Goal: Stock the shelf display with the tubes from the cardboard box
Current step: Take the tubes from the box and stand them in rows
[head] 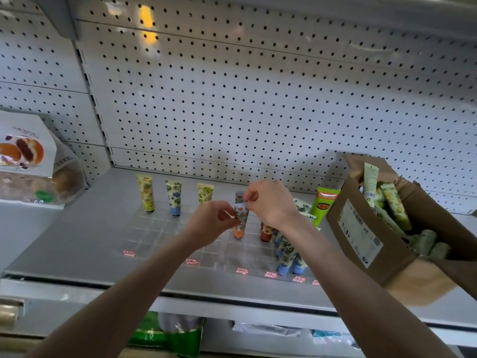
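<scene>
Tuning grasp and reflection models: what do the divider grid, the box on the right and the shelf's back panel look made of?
Divider grid: clear hard plastic, likely acrylic, glossy; the shelf shows through its cells. Cardboard box: brown card, matt, with a printed label. Back panel: perforated sheet, probably painted metal, pale grey, soft sheen.

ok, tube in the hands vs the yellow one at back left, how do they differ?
The held tube has an orange cap; the yellow tube has a black one. The held tube is pinched by the left hand and right hand; the yellow tube stands untouched. The yellow tube is further back and left. Both stand cap down, with printed patterns.
</scene>
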Available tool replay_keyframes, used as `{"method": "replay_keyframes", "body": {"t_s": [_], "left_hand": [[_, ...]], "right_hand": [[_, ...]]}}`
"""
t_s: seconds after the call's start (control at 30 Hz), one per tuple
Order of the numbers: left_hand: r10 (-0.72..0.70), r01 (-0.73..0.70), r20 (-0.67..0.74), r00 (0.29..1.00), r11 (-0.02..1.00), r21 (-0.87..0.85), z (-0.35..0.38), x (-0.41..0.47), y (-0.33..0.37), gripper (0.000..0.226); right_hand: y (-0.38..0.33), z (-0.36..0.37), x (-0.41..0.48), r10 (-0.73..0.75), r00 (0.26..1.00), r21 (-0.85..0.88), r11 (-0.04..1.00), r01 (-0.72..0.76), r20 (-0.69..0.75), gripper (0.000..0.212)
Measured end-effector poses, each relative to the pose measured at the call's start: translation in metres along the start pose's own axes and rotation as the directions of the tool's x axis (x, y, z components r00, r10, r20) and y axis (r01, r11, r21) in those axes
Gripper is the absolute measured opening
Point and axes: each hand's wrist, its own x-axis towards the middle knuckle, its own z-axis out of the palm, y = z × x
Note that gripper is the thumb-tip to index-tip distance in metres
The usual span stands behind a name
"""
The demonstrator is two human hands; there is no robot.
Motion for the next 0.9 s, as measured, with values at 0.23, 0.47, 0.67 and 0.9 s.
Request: {"method": "replay_keyframes", "body": {"t_s": [0.23, 0.47, 0.67, 0.9], "left_hand": [[0.01, -0.009, -0.024, 1.0, 1.0, 0.021, -0.004, -0.002, 0.002, 0.025], [0.024, -0.021, -0.084, 0.996, 0.999, 0.034, -0.016, -0.005, 0.012, 0.028], [0.02, -0.026, -0.168, 0.986, 0.999, -0.033, -0.034, 0.002, 0.034, 0.021], [0.142, -0.181, -0.165, 0.976, 0.952, -0.249, -0.006, 0.015, 0.085, 0.018]], "right_hand": [[0.0, -0.003, -0.002, -0.011, 1.0, 0.017, 1.0, 0.011, -0.006, 0.013], [0.004, -0.017, -0.007, -0.019, 0.998, 0.059, 0.998, 0.022, -0.055, 0.011], [0.024, -0.045, -0.016, 0.019, 0.982, 0.189, 0.982, 0.017, -0.188, 0.009], [0.059, -0.091, -0.037, 0.107, 0.935, 0.27, 0.963, -0.013, -0.337, 0.013]]}}
